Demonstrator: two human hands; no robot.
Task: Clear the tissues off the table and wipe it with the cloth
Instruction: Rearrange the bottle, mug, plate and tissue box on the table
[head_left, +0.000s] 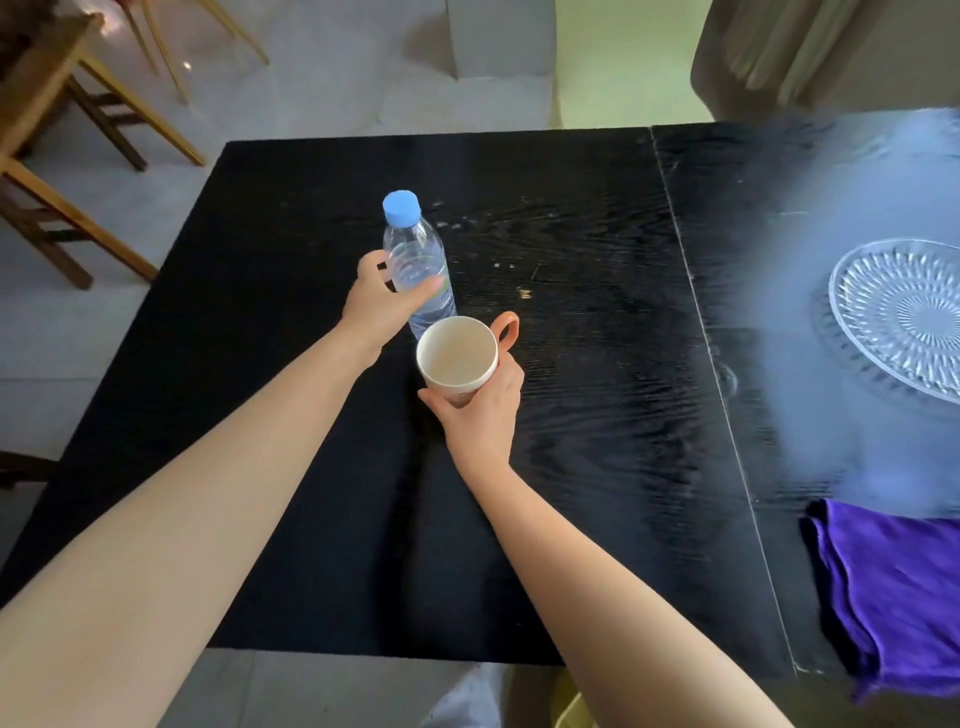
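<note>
A clear water bottle (415, 260) with a blue cap is held in the left hand (376, 306). The fingers are curled around its middle, and the thumb is pressed on the front. A thin label is seen on the bottle, but the writing on it is too small and blurry to be read. The bottom of the bottle is hidden behind the cup (458, 358).

The cup is white inside with an orange handle. It is held in the right hand (480, 415), with the fingers wrapped around its lower part. Some marks are seen on the outside of the cup under the thumb, but they cannot be made out. It cannot be told if the bottle and cup are lifted or resting on the table (597, 364).

The table is black and shiny. A seam is seen running down it on the right side. The purple cloth (898, 592) is laid on the near right corner, and part of it is hung over the edge. Its right side is cut off by the picture. A glass plate (904, 317) with a cut pattern is placed on the far right, and it is also cut off. A pale blue blur is spread over that side

Wooden chairs (67, 171) are seen at the upper left, only in part
</note>
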